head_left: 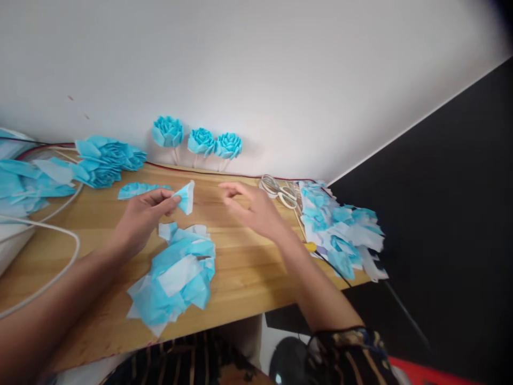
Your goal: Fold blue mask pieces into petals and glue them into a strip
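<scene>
My left hand (146, 216) pinches a small gathered piece of blue and white fabric (186, 198), which fans out to the right of the fingertips. Above the tabletop, to the right of that piece, my right hand (252, 207) holds nothing, its thumb and fingers apart. A loose pile of blue and white pieces (180, 272) lies on the wooden table in front of me, just below the left hand. Behind the left fingers rests a ruffled blue strip (136, 190), partly hidden by the hand.
Three blue fabric flowers on sticks (201, 141) lean at the wall, with more blue flowers (106, 160) at left. Right of my hand lie white-handled scissors (278, 191), a yellow-handled tool (310, 247) and a heap of scraps (340, 230). A white cable (76, 240) loops at left.
</scene>
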Demonstrator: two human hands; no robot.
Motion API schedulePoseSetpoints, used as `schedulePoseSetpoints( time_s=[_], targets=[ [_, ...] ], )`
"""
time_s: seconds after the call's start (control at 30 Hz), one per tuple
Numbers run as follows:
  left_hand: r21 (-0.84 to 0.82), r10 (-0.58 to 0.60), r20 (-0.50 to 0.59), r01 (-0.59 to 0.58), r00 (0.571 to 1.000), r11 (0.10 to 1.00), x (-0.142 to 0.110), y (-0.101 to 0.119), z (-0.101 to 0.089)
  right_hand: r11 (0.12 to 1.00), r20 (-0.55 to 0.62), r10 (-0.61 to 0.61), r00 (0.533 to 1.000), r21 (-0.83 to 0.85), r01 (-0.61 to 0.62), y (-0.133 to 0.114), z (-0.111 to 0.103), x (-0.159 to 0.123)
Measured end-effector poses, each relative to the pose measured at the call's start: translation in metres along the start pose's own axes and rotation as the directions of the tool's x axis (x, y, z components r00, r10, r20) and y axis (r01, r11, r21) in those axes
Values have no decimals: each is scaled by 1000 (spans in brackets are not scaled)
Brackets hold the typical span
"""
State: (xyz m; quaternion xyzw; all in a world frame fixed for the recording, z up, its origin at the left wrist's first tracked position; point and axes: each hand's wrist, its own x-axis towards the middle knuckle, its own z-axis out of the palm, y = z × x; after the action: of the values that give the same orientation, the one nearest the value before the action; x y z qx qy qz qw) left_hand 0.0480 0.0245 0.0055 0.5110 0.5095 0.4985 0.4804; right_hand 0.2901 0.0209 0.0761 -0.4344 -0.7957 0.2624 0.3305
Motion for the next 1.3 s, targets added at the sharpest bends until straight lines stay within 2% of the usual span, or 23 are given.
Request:
schedulePoseSetpoints(
  time_s=[0.07,0.13,0.23,0.3,0.37,0.5,0.57,0.63,0.7,0.77,0.83,0.87,0.97,1.07,1.3],
  targets=[
    [-8,2,1,-2,1000,1000,-1,1,0,979,25,38,999,-204,-32,-1,-39,-23],
    [-8,15,-2,-15,1000,1000,-1,2,1,911,56,138,989,-399,-105,7,-71,-53],
    [-15,25,2,-25,1000,1000,-2,3,2,783,99,283,954,-599,-170,32,-99,-102],
    [-31,15,14,-14,1000,999,-1,2,2,737,115,324,939,-652,-175,52,-104,-130],
    [-60,-4,36,6,999,998,-1,2,2,741,134,301,944,-655,-144,72,-100,-151],
    [-169,-62,122,82,991,982,2,2,0,772,130,237,963,-627,-105,97,-88,-167],
    [-242,-91,171,131,981,961,3,1,-1,793,91,250,964,-591,-150,95,-83,-164],
    [-307,-115,221,181,968,934,4,0,-2,821,-1,289,957,-514,-248,84,-77,-153],
    [-354,-131,263,222,956,909,5,-1,-3,871,-89,341,936,-345,-350,66,-67,-135],
    [-380,-141,285,247,948,891,4,-1,-3,909,-176,387,905,-92,-406,48,-50,-113],
    [-391,-149,296,262,943,882,4,-1,-2,886,-141,453,880,176,-428,33,-31,-90],
    [-391,-155,300,270,941,880,4,-1,-2,870,-99,446,889,281,-405,28,-22,-79],
    [-399,-175,307,294,936,868,5,-3,-2,819,-15,308,951,513,-257,21,0,-51],
    [-420,-180,304,301,936,856,6,-3,-3,778,-7,223,975,603,-174,23,17,-36],
    [-381,-203,295,310,934,871,6,-3,-3,743,-18,265,964,642,-192,38,43,-34]
  ],
)
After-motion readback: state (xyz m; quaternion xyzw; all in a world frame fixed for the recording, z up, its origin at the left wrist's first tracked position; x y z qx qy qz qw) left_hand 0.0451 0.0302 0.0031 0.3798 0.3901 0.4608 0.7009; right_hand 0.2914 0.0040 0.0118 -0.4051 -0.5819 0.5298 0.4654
